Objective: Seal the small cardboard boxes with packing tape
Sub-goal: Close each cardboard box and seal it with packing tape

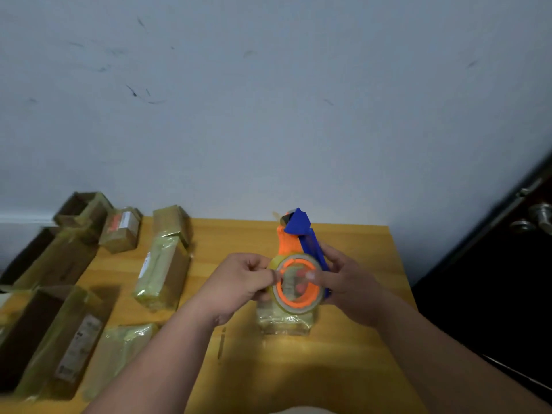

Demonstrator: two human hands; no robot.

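While I hold tape dispenser point(298, 264) upright above wrapped box point(283, 321) at table point(343, 369) centre, right hand point(346, 282) grips its blue frame, fingers through roll core. Left hand point(242, 282) pinches at roll edge, likely hunting tape end. Tape end itself too blurred to see; box half hidden behind roll. More taped boxes point(162, 264) lie left.

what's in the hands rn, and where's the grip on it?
Tape dispenser. Right hand grips its blue frame beside the roll, one finger through the orange hub. Left hand pinches at the roll's left edge, probably the tape end.
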